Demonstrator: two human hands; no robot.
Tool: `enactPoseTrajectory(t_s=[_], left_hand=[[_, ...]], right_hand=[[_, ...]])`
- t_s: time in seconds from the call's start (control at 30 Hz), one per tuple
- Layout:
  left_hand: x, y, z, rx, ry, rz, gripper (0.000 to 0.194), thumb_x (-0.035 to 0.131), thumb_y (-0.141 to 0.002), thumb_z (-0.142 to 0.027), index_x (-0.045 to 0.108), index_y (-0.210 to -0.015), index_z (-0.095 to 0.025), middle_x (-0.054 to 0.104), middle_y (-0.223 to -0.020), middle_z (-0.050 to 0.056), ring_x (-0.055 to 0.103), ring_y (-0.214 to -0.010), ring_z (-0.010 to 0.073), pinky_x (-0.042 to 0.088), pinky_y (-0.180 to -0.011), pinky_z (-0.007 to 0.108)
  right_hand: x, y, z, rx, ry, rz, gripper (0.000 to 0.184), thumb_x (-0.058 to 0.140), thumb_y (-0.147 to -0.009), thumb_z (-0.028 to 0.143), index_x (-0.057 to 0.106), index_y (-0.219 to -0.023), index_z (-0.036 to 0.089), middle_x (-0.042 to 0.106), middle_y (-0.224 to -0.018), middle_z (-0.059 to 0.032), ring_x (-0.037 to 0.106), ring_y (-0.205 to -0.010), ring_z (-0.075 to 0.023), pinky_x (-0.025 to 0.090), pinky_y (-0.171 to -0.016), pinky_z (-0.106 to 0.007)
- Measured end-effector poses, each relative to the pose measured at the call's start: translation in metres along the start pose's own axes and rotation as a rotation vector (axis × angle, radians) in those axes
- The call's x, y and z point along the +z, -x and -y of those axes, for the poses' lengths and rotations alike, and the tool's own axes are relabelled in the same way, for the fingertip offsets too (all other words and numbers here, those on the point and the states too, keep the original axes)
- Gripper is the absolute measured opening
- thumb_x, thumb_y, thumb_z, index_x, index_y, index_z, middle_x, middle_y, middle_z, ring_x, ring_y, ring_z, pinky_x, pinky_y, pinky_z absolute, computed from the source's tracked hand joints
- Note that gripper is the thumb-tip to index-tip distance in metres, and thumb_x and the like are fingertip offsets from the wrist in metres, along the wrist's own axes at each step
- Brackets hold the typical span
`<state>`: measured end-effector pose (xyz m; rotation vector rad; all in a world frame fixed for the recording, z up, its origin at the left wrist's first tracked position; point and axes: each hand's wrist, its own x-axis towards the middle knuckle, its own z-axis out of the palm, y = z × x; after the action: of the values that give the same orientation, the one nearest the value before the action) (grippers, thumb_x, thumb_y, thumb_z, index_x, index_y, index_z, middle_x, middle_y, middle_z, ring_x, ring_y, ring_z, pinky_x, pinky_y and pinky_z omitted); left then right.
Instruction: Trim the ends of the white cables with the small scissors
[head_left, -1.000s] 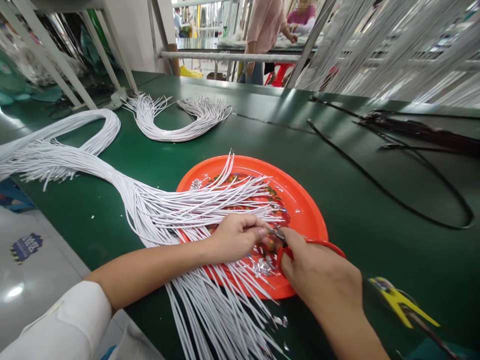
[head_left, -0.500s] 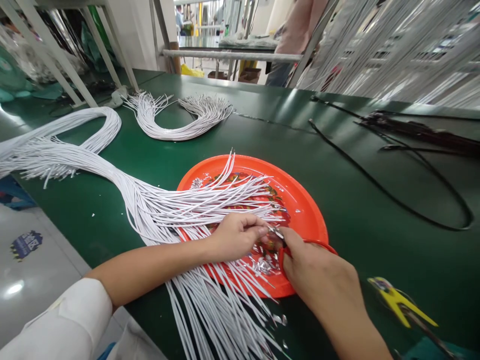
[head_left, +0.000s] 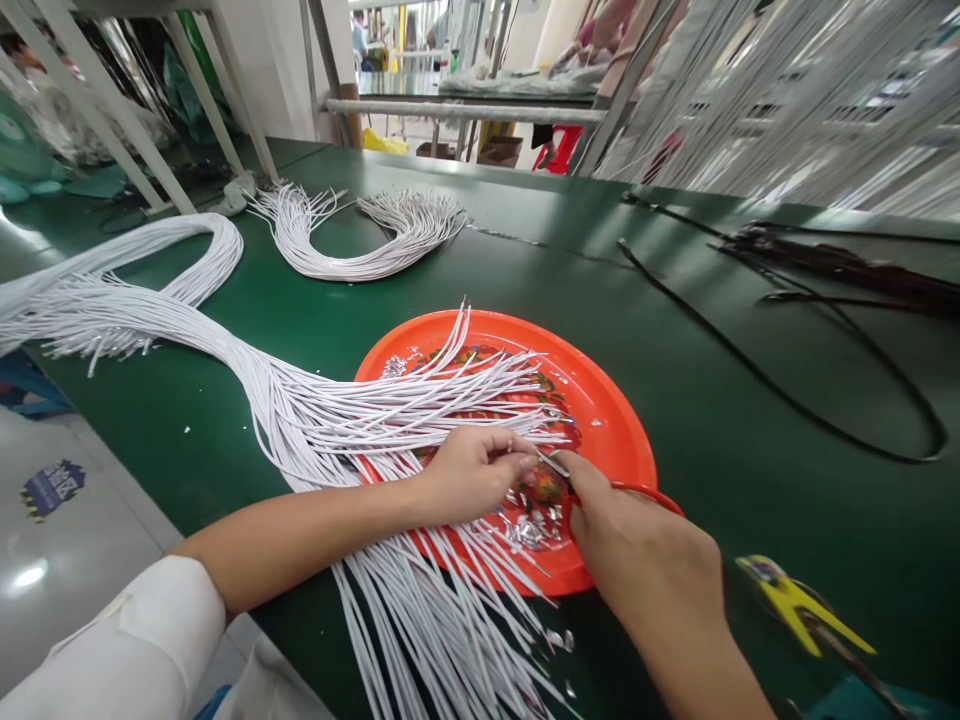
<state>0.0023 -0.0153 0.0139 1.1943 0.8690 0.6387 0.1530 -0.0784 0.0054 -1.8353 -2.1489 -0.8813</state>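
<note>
My left hand [head_left: 480,470] is closed in a pinch on the end of one white cable, above an orange-red oval tray [head_left: 615,420]. My right hand [head_left: 630,530] grips scissors [head_left: 651,492] with red handles, their blades close to the left fingertips. A thick bundle of white cables [head_left: 322,405] runs in from the left. Some of its ends fan out over the tray, and others hang toward me under my left forearm. Silvery foil scraps [head_left: 532,528] lie in the tray below my hands.
Two curved white cable bundles [head_left: 360,262] lie toward the back left of the green table [head_left: 525,270]. Black cables [head_left: 810,270] lie at the right. A yellow-handled tool [head_left: 802,600] is near the right front. Hanging white cables [head_left: 750,100] and a metal rail [head_left: 465,110] stand behind.
The scissors' handles have shifted slightly right with my right hand, and the blades have changed angle at the left fingertips. In the background a person has moved, uncovering something red.
</note>
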Motion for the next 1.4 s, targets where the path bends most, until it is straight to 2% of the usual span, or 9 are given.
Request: enactPoseTrajectory(t_s=[0.17, 0.4, 0.8, 1.03, 1.23, 1.4], left_hand=[[0.001, -0.001, 0.0, -0.005, -0.023, -0.061, 0.013, 0.053, -0.075, -0.02, 0.061, -0.078, -0.01, 0.057, -0.062, -0.001, 0.044, -0.049, 0.0042, 0.04, -0.053, 0.019], [0.002, 0.0, -0.005, 0.01, -0.052, -0.034, 0.012, 0.052, -0.074, -0.015, 0.062, -0.078, -0.01, 0.057, -0.062, -0.001, 0.043, -0.047, 0.0034, 0.04, -0.052, 0.018], [-0.001, 0.0, 0.008, 0.161, -0.258, -0.103, 0.017, 0.053, -0.075, -0.023, 0.066, -0.08, -0.013, 0.063, -0.069, 0.001, 0.053, -0.061, 0.0088, 0.041, -0.057, 0.019], [-0.001, 0.002, 0.001, 0.062, -0.172, -0.052, 0.017, 0.05, -0.076, -0.021, 0.063, -0.081, -0.012, 0.061, -0.067, 0.0, 0.047, -0.053, 0.006, 0.04, -0.053, 0.018], [0.001, 0.001, -0.006, -0.054, -0.029, -0.019, 0.014, 0.047, -0.079, -0.019, 0.058, -0.075, -0.01, 0.055, -0.063, -0.002, 0.042, -0.047, 0.0028, 0.036, -0.048, 0.017], [0.001, 0.0, -0.009, -0.081, 0.048, 0.04, 0.016, 0.048, -0.079, -0.016, 0.053, -0.065, -0.01, 0.052, -0.057, -0.004, 0.038, -0.042, 0.0016, 0.033, -0.044, 0.016]], right_hand=[[0.003, -0.002, -0.001, 0.078, -0.043, -0.052, 0.027, 0.048, -0.08, 0.031, 0.068, -0.087, 0.014, 0.047, -0.042, -0.0003, 0.036, -0.04, -0.0107, 0.017, -0.043, -0.021], [0.001, -0.003, -0.001, -0.054, 0.045, -0.129, 0.024, 0.045, -0.076, 0.017, 0.068, -0.083, 0.017, 0.043, -0.04, 0.0016, 0.033, -0.038, -0.0103, 0.016, -0.044, -0.022], [0.0, 0.001, 0.0, 0.008, 0.034, 0.041, 0.025, 0.05, -0.077, 0.019, 0.068, -0.095, 0.021, 0.042, -0.04, 0.0023, 0.031, -0.036, -0.0083, 0.015, -0.043, -0.02], [0.003, 0.003, 0.002, 0.038, -0.009, 0.064, 0.027, 0.047, -0.08, 0.017, 0.068, -0.097, 0.019, 0.045, -0.041, 0.0012, 0.033, -0.037, -0.0079, 0.016, -0.043, -0.02], [0.002, -0.001, 0.002, 0.131, -0.078, -0.01, 0.03, 0.049, -0.08, 0.035, 0.068, -0.088, 0.014, 0.045, -0.042, -0.0004, 0.035, -0.042, -0.0105, 0.016, -0.044, -0.022], [-0.001, -0.002, 0.004, 0.085, -0.043, 0.045, 0.023, 0.048, -0.08, 0.027, 0.068, -0.085, 0.016, 0.046, -0.043, -0.0004, 0.035, -0.042, -0.0104, 0.016, -0.045, -0.023]])
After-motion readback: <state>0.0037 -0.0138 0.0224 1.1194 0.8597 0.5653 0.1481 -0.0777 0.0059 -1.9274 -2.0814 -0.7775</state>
